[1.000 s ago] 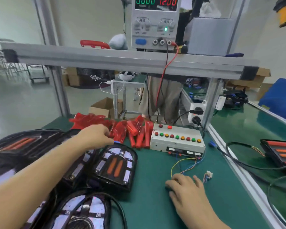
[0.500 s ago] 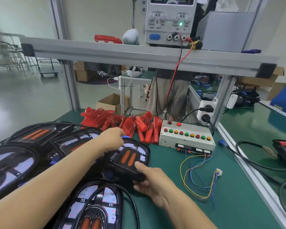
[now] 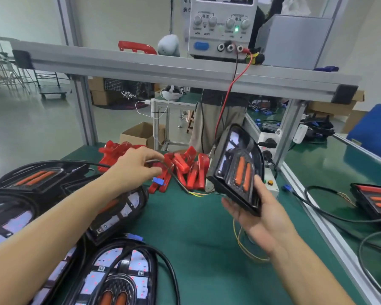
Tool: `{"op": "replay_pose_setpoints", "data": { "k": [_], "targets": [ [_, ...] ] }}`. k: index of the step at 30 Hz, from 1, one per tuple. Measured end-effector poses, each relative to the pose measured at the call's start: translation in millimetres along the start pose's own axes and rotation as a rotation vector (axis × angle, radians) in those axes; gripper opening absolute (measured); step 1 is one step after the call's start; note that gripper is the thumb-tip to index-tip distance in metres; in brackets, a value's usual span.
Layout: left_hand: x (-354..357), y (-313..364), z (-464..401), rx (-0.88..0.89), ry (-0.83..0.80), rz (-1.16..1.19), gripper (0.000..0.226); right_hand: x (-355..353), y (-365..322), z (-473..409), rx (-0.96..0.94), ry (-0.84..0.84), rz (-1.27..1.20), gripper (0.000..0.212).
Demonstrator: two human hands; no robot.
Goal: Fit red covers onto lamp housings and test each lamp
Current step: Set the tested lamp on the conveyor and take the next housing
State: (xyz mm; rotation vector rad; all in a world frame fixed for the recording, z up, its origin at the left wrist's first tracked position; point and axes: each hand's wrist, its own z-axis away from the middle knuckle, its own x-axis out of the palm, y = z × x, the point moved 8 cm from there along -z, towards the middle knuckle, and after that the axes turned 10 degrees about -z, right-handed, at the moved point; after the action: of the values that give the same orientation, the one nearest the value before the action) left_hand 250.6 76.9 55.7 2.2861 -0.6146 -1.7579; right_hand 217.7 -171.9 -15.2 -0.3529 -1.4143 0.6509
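Nearest the camera, bare lamp housings (image 3: 117,280) w/ black cables lie bunched at the left of the green bench mat (image 3: 191,238), uncovered, prob. queued there so each can be reached w/o stretching. Right hand (image 3: 257,219) is up off the mat, palm under and thumb over the near edge of one lamp housing (image 3: 238,170), fingers wrapped round it; it's tilted face toward the person, orange reflector strips showing, which reads like a check of the face before a cover goes on. Its thin cable (image 3: 178,179) runs down and left to the left hand (image 3: 139,166), which pinches that lead between thumb and fingertips, a blue connector (image 3: 158,180) hanging just below, so prob. keeping the lead clear of the pile so it won't snag. Just behind the left hand, the red covers (image 3: 185,168) sit heaped on the mat, none on the held unit yet, so the fitting step looks not yet done for this one. The test box (image 3: 271,183) is mostly hidden behind the raised housing, only its right end and an orange button showing; placed mid-bench, I'd guess, so the plug reaches. At far right a finished lamp (image 3: 376,201) w/ red cover lies apart on the neighbouring mat. Furthest, on the shelf rail (image 3: 163,69), the power supply (image 3: 222,27) shows a green LED lit, red lead (image 3: 229,93) dropping toward the bench.
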Motion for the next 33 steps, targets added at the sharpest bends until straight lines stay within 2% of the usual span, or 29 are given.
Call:
{"op": "replay_pose_setpoints", "data": {
  "k": [3, 4, 7, 9, 11, 14, 17, 19, 21, 22, 24, 26, 28, 29, 30, 32, 33],
  "targets": [
    [36, 7, 2, 0.076, -0.299, -0.233, 0.068, -3, -30, 6, -0.045, -0.015, 0.051, 0.032],
    [45, 5, 2, 0.07, -0.347, -0.315, 0.075, -6, -40, 9, -0.062, -0.005, 0.061, 0.031],
    [49, -8, -8, -0.01, -0.263, -0.547, 0.079, -21, -62, 18, -0.08, 0.024, 0.048, 0.029],
    [44, -23, -14, -0.091, -0.183, -0.725, 0.073, -33, -71, 23, -0.084, 0.041, 0.039, 0.028],
    [41, -36, -18, -0.137, -0.16, -0.802, 0.059, -44, -77, 27, -0.088, 0.057, 0.035, 0.028],
    [45, -45, -21, -0.129, -0.16, -0.833, 0.034, -54, -77, 32, -0.072, 0.066, 0.019, 0.029],
    [44, -46, -28, -0.138, -0.118, -0.795, 0.024, -62, -77, 32, -0.077, 0.092, 0.014, 0.03],
    [48, -46, -33, -0.108, -0.152, -0.79, 0.024, -64, -77, 32, -0.075, 0.104, 0.006, 0.03],
    [60, -43, -37, -0.064, -0.244, -0.762, 0.037, -61, -76, 33, -0.056, 0.085, -0.009, 0.028],
    [66, -43, -37, -0.067, -0.292, -0.757, 0.04, -56, -76, 34, -0.044, 0.055, -0.028, 0.033],
    [74, -43, -38, -0.096, -0.321, -0.803, 0.032, -50, -79, 36, -0.024, -0.011, -0.057, 0.056],
    [77, -40, -40, -0.105, -0.283, -0.874, 0.013, -46, -89, 39, -0.049, -0.062, -0.071, 0.064],
    [76, -36, -42, -0.101, -0.255, -0.934, 0.012, -48, -99, 42, -0.088, -0.041, -0.054, 0.069],
    [75, -36, -43, -0.097, -0.251, -0.962, 0.016, -53, -103, 43, -0.104, -0.022, -0.038, 0.066],
    [74, -34, -45, -0.09, -0.229, -0.979, 0.018, -56, -106, 45, -0.119, -0.003, -0.003, 0.054],
    [64, -24, -48, -0.071, -0.106, -0.963, 0.016, -67, -113, 48, -0.159, 0.06, 0.092, 0.02],
    [56, -16, -48, -0.049, -0.013, -0.925, 0.013, -75, -115, 48, -0.185, 0.093, 0.139, 0.024]
  ]
}}
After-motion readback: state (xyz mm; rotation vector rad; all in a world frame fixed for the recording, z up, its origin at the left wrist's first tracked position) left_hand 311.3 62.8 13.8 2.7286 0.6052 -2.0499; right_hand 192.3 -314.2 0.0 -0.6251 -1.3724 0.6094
